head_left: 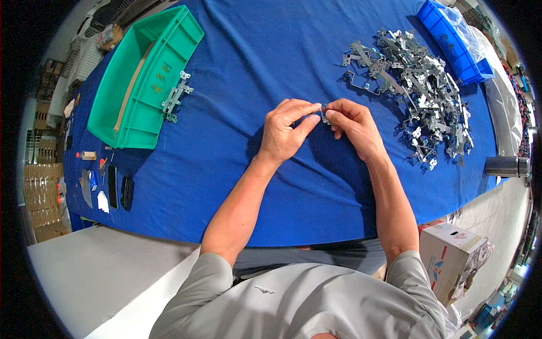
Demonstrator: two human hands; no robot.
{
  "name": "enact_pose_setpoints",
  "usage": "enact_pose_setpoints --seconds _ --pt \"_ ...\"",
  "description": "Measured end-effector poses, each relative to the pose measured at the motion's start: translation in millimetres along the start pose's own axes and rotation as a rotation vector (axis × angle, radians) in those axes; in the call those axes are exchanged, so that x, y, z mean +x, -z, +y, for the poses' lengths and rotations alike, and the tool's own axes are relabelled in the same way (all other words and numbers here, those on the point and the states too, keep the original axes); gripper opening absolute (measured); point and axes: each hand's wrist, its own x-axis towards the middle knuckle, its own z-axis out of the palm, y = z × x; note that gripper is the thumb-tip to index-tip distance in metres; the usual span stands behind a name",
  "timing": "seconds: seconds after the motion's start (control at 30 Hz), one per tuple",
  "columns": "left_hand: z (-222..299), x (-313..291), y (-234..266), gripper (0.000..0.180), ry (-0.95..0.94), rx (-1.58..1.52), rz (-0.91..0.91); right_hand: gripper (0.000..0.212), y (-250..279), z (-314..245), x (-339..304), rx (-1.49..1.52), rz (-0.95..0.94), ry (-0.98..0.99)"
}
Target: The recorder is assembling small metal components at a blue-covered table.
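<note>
Forearms [239, 204] angling inward, left hand [285, 129] and right hand [358, 127] nearly together, both pinching one small, silvery metal piece [324, 116]

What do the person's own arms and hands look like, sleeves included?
The left hand and right hand are bare: no gloves, and I see no rings, watches or cables. The forearms are uncovered too. The light grey shirt has short, plain sleeves ending near the elbows, and a small dark mark on its chest.
</note>
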Motion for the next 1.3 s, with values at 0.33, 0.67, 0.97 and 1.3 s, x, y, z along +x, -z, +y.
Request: enact_pose_setpoints --seconds 0.33,0.67,0.97,1.3 --pt "3.0 -2.6 -2.4 0.025 0.481 -0.212 0.08 0.017 -1.6 0.4 -0.5 0.071 0.12 0.089" --pt "1.2 -3.0 -3.5 0.029 0.476 -0.243 0.086 0.019 -6.2 -1.0 -3.8 -0.129 0.003 0.049" --pt "-4.1 -0.3 0.4 0.019 0.077 -0.055 0.085 0.017 -5.9 3.0 -2.2 -0.303 0.041 0.062" --pt "-2.2 0.6 0.9 0.02 -0.006 0.02 -0.003 0.018 0.8 0.7 1.0 -0.019 -0.024 0.006"
